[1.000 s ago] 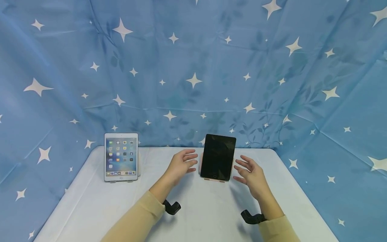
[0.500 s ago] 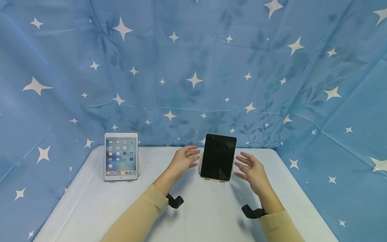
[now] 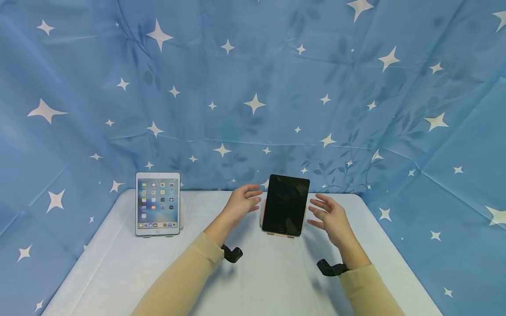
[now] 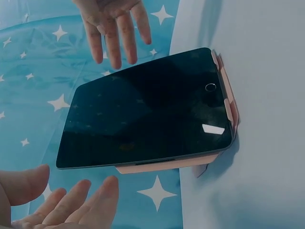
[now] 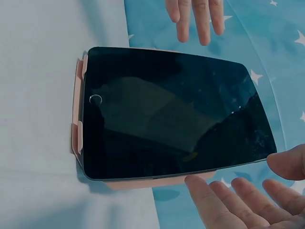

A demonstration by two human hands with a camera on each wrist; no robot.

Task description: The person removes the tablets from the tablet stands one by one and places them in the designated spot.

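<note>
A black tablet (image 3: 286, 205) with a dark screen leans upright on a pink stand (image 4: 230, 102) near the table's far edge. My left hand (image 3: 242, 202) is held just to the tablet's left, fingers spread and nothing in them. On the other side my right hand (image 3: 333, 219) faces it with loosely bent, separated fingers, also holding nothing. In the left wrist view a gap shows between the left fingertips (image 4: 110, 187) and the tablet's side. The right wrist view has the right thumb (image 5: 288, 163) overlapping the tablet's top corner and the fingers right along its edge.
A white tablet (image 3: 158, 203) with a lit screen of app icons stands on its own stand at the table's back left. The white-covered table (image 3: 253, 281) meets a blue star-patterned curtain (image 3: 237, 87) behind. Black camera mounts (image 3: 233, 254) hang from both wrists.
Both hands have risen slightly and moved a little farther forward beside the black tablet, the left one also shifting slightly right. Both tablets stay in place.
</note>
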